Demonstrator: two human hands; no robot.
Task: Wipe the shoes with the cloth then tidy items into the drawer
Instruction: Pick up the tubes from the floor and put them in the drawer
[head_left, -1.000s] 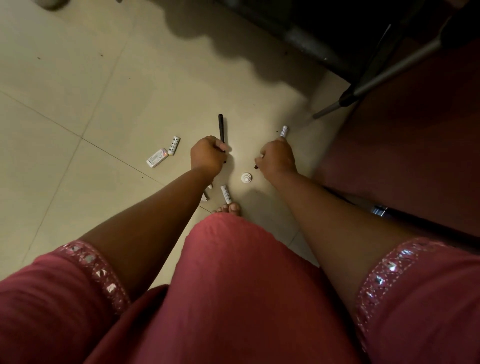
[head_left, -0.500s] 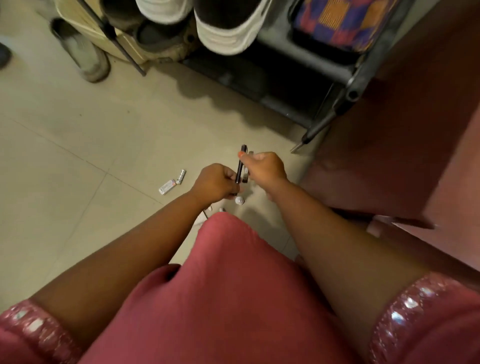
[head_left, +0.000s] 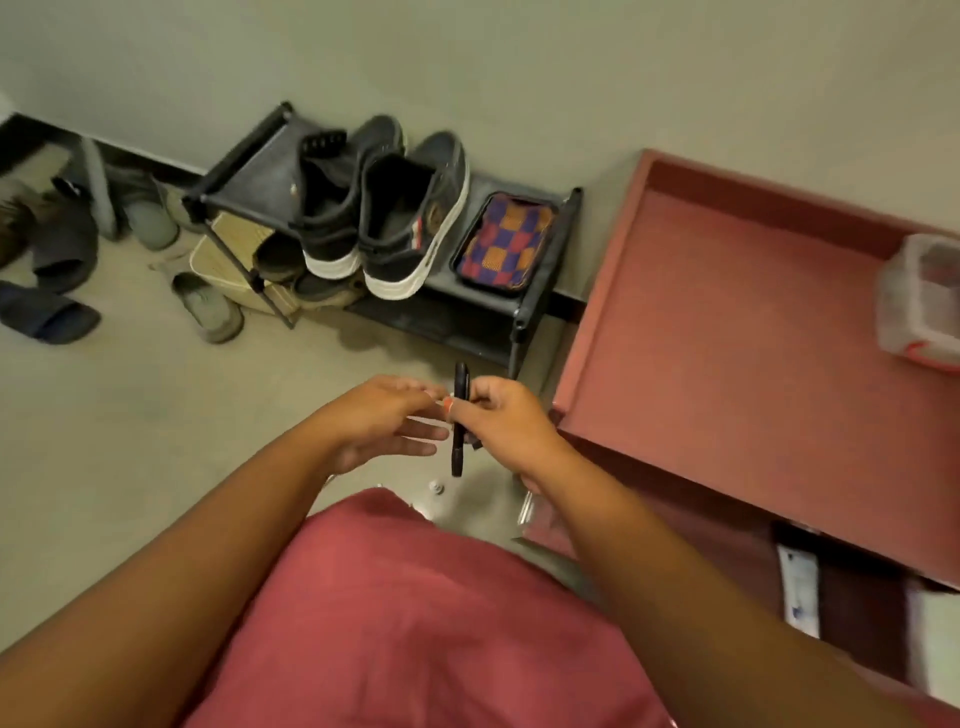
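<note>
My right hand (head_left: 501, 426) grips black pens (head_left: 459, 421) held upright above the floor, just left of the open red drawer (head_left: 727, 332). My left hand (head_left: 387, 421) hovers beside them with fingers straight, its fingertips close to the pens, holding nothing. A pair of dark sneakers with white soles (head_left: 384, 218) stands on the black shoe rack (head_left: 498, 306) against the wall. A checkered cloth (head_left: 504, 244) lies in a tray on the rack, right of the shoes. A small white cap (head_left: 435, 487) lies on the floor below my hands.
A clear plastic container (head_left: 919, 306) sits in the drawer's right side. Slippers and sandals (head_left: 208, 306) are scattered on the floor left of the rack. A lower compartment with white boxes (head_left: 800, 587) shows at the right. My red-clad knee fills the bottom.
My head has lifted, bringing the rack, wall and drawer into view. Both hands rose from the floor; the left hand passed its pen to the right hand and opened.
</note>
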